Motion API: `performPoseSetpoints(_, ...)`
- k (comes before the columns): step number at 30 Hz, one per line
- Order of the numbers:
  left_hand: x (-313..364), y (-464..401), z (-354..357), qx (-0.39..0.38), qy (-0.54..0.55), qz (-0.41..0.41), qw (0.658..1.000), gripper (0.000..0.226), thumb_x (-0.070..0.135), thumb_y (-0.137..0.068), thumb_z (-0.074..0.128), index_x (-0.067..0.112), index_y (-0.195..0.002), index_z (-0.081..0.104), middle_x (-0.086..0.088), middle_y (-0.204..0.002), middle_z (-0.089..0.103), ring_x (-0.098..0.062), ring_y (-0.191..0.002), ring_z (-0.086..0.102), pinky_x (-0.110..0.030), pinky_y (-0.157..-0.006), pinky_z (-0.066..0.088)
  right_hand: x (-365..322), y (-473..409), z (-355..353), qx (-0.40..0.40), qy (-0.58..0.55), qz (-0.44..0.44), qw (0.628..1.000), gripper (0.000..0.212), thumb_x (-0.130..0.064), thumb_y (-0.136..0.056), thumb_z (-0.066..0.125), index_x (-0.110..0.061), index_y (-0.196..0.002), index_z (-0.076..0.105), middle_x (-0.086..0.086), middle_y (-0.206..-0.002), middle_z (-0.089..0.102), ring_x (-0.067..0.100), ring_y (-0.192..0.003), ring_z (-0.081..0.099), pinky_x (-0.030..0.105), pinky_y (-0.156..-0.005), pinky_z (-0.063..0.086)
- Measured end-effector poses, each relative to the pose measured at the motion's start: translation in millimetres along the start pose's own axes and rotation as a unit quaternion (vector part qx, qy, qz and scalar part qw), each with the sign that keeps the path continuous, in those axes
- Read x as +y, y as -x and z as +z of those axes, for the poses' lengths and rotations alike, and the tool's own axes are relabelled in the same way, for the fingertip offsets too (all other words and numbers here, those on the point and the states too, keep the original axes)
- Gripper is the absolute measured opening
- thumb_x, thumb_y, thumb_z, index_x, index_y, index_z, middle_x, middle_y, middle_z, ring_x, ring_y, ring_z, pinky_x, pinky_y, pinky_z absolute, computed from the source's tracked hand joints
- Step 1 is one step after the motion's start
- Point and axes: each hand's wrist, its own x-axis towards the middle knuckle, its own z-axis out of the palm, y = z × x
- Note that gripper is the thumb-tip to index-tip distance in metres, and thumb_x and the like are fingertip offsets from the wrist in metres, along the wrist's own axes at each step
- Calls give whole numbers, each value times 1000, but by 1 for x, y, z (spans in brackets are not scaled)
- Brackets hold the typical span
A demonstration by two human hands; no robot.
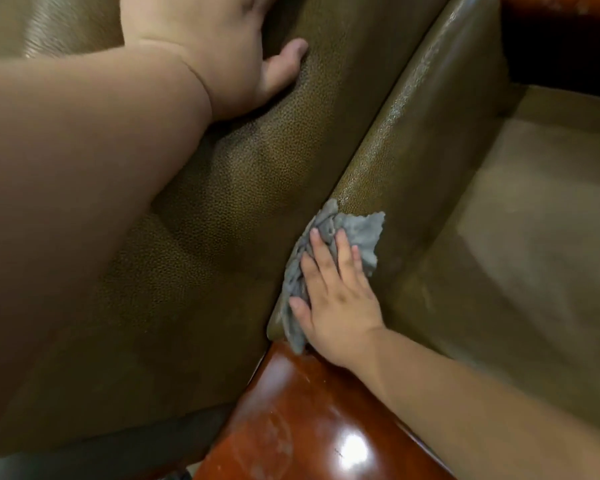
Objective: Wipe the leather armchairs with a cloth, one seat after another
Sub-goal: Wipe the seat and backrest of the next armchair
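Armchairs in olive-brown pebbled leather filling nearly the whole view, two side by side, meeting along a diagonal seam. Left forearm crossing from left edge toward top centre. Left hand (219, 46) lying flat on the padded side of the left armchair (194, 216), thumb stretched out along the leather, other fingers running out of view at top edge; nothing held, palm pressing into the cushion and denting it slightly. Moving right: leather armrest (406, 133) of the right armchair running from lower centre up to top right, glossy along its crest. Grey cloth (355, 233) bunched on the lower end of that armrest, draping over its crest and down toward the seam. Right hand (336, 303) lying on top of the cloth, fingers extended and spread, pressing it against the leather; thumb touching the cloth's lower edge. Just below the hand: polished reddish wooden arm cap (305, 424), catching a bright glare spot, touching the armrest's end. Far right: lighter, worn seat cushion (520, 244) of the right armchair, slightly blurred.
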Motion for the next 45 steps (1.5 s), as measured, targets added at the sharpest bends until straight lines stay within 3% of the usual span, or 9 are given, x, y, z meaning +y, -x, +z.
performPoseSetpoints(2,0,17,-12,39,-68,51,996,83,71,-94,27,22,-162,28,-25,-156,40,-51,-138,40,-64,-107,40,14,-19,-12,-18,20,44,999,75,-55,-100,30,-10,-160,32,9,-174,-2,39,-157,-11,53,-128,-4)
performPoseSetpoints(7,-14,161,31,-87,-247,196,945,91,77,-92,23,34,-168,-2,-10,-176,-13,-46,-158,-16,-79,-119,-5,-7,-56,-29,24,-46,226,973,77,-50,-103,32,-6,-164,14,10,-169,-28,46,-154,-21,61,-127,1)
performPoseSetpoints(13,-37,199,79,2,-203,225,953,88,67,-91,42,28,-168,22,-9,-177,6,-46,-160,0,-73,-120,-13,-41,30,32,3,-22,48,999,74,-56,-98,40,-11,-157,42,10,-174,-1,46,-157,-8,61,-124,6)
performPoseSetpoints(20,-13,194,107,47,-195,185,962,86,73,-97,33,33,-169,9,-7,-176,-12,-44,-152,-33,-69,-109,-31,-18,-43,8,105,-68,213,969,75,-49,-97,40,-12,-160,29,10,-173,-13,49,-155,-14,67,-123,7)
performPoseSetpoints(26,-11,192,112,81,-181,181,963,87,72,-96,39,32,-169,13,-8,-177,-6,-46,-155,-25,-70,-111,-29,-30,32,47,40,-54,52,996,86,-60,-96,44,-19,-165,13,11,-172,-17,55,-152,-17,75,-119,10)
performPoseSetpoints(32,0,189,123,102,-179,158,966,82,71,-97,38,33,-168,21,-10,-177,3,-47,-157,-17,-71,-113,-27,14,-47,20,174,-225,309,907,86,-60,-98,31,-18,-166,0,9,-172,-16,44,-156,-14,68,-123,2)
performPoseSetpoints(38,28,179,126,85,-158,121,976,81,66,-95,45,31,-166,28,-13,-176,8,-47,-159,-12,-74,-113,-22,-15,39,53,54,-213,192,957,90,-65,-100,28,-21,-162,-19,19,-168,-25,50,-153,-22,72,-121,6)
performPoseSetpoints(43,44,168,114,38,-153,156,975,76,58,-98,39,22,-165,31,-12,-175,14,-47,-160,-1,-74,-117,-17,100,-79,1,109,-302,417,850,80,-63,-101,23,-25,-165,-6,11,-172,-16,50,-155,-1,60,-125,6)
performPoseSetpoints(45,70,128,111,33,-141,195,970,75,58,-102,29,19,-166,28,-11,-175,14,-41,-161,7,-67,-123,-13,121,-98,-8,140,-277,426,850,79,-62,-102,21,-22,-166,-3,11,-173,-13,46,-156,2,58,-126,7)
